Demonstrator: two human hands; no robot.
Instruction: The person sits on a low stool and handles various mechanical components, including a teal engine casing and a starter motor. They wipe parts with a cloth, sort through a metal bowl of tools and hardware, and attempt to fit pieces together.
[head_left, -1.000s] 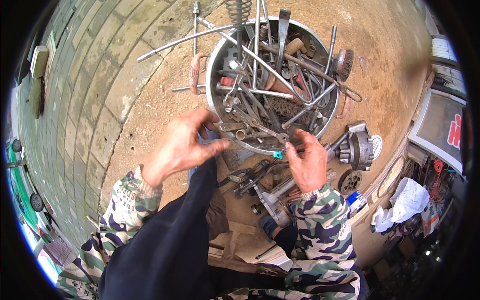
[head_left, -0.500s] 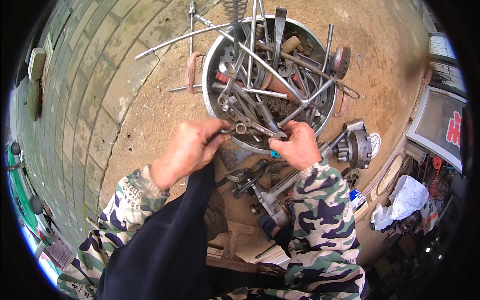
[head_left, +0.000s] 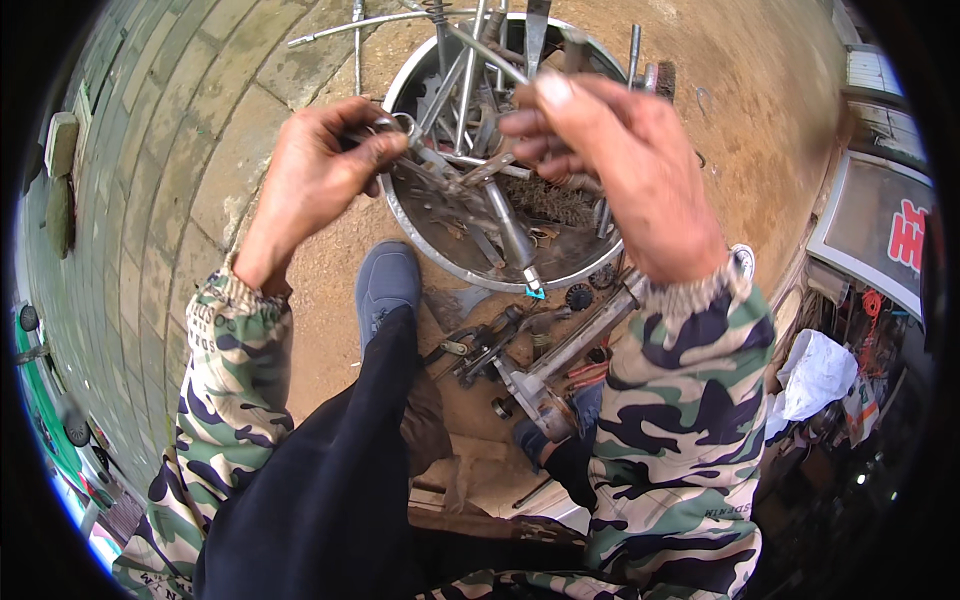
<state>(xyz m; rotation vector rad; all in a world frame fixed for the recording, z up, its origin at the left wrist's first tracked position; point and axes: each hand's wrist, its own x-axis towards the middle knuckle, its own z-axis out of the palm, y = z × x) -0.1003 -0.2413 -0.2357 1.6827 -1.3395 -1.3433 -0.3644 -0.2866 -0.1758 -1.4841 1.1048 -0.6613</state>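
Note:
My left hand [head_left: 320,165] is closed on a ring spanner, and the spanner's round end [head_left: 405,124] sticks out past the fingertips over the left side of a round metal basin. My right hand [head_left: 630,160] is raised over the basin's right part, fingers curled, slightly blurred. A thin metal rod [head_left: 488,54] runs into its grip by the thumb. The basin [head_left: 440,262] holds a jumble of spanners, bars and sockets. Among them a bright socket bar [head_left: 512,235] slants to the near rim, and a wire brush [head_left: 565,203] lies beside it. My right fingers hide part of the contents.
Near the basin lie dark metal parts [head_left: 490,345] and a long metal shaft assembly [head_left: 575,365]. My grey shoe [head_left: 388,285] stands left of them. A framed sign [head_left: 875,230] and a white plastic bag [head_left: 815,375] are at the right; paving [head_left: 180,200] covers the left.
Both hands have risen from the basin's near rim and moved apart. The left hand has lifted the spanner, and the right has gone up to the rod. My view has shifted, showing the shoe.

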